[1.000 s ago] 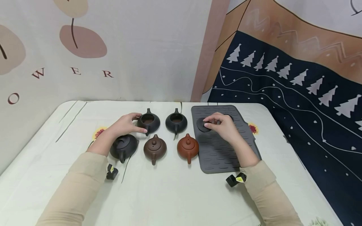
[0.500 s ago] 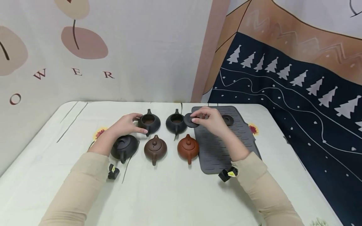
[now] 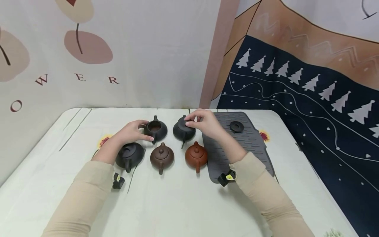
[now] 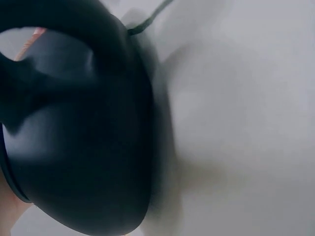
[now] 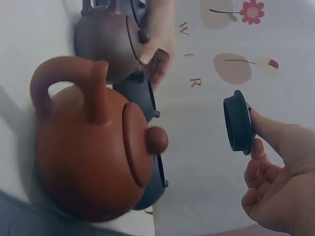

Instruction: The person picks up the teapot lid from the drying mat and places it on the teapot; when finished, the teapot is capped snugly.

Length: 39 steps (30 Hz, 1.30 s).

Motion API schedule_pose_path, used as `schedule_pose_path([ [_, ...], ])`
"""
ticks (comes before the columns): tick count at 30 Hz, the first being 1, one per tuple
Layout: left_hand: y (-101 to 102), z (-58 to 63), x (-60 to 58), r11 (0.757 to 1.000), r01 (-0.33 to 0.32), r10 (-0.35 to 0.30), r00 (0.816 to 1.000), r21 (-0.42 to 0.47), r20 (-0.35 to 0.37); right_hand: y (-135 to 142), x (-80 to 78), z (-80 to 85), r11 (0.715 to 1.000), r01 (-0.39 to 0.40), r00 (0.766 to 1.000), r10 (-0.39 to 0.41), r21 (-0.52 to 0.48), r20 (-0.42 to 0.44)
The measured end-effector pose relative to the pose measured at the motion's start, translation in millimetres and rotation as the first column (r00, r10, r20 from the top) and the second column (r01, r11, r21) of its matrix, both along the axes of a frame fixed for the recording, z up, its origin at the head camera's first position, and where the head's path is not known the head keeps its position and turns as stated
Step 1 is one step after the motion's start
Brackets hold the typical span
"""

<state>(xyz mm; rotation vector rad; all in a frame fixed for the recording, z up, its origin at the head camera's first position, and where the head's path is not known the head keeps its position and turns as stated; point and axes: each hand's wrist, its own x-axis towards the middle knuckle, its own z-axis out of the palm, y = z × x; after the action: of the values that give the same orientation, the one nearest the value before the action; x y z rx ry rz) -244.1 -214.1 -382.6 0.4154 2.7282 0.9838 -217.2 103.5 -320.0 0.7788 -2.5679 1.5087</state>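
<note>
My left hand [image 3: 131,132] holds the left side of a lidless black teapot [image 3: 160,134] at the back, thumb by its handle. Right of it stands a second black teapot [image 3: 179,135]. Over that pot's mouth, my right hand [image 3: 205,123] pinches a round black lid [image 5: 239,123] by its top. In the right wrist view the lid is tilted on edge and apart from the pots. A lidded black teapot [image 3: 130,156] sits under my left wrist and fills much of the left wrist view. Beside it are a lidded brown teapot [image 3: 162,157] and a lidded reddish-brown teapot [image 3: 196,156].
A dark grey ridged mat [image 3: 237,154] lies on the right of the cloth-covered table [image 3: 165,204], close against the reddish-brown teapot. Another black lid [image 3: 237,126] rests on the mat's far part. Printed fabric [image 3: 154,65] hangs behind the table.
My right hand has carried the black lid left from the mat to above the second black teapot. My left hand stays at the other lidless pot.
</note>
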Motion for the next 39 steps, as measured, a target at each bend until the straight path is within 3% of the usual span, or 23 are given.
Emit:
schedule_pose_path([
  [13, 0, -1.8, -0.1, 1.0, -0.008, 0.008, 1.0, -0.011, -0.004, -43, -15.8, -4.5, 1.0, 0.016, 0.999, -0.017, 0.015, 0.037],
  [27, 1, 0.4, 0.6, 1.0, -0.005, 0.005, 1.0, -0.02, 0.014, -78, -38.5, -17.2, 0.995, 0.024, 0.998, -0.03, 0.096, 0.064],
  [39, 0, 1.3, 0.3, 1.0, 0.01, -0.01, 1.0, 0.015, 0.012, -103, -45.7, -29.3, 0.993, 0.041, 0.994, -0.052, 0.109, 0.1],
])
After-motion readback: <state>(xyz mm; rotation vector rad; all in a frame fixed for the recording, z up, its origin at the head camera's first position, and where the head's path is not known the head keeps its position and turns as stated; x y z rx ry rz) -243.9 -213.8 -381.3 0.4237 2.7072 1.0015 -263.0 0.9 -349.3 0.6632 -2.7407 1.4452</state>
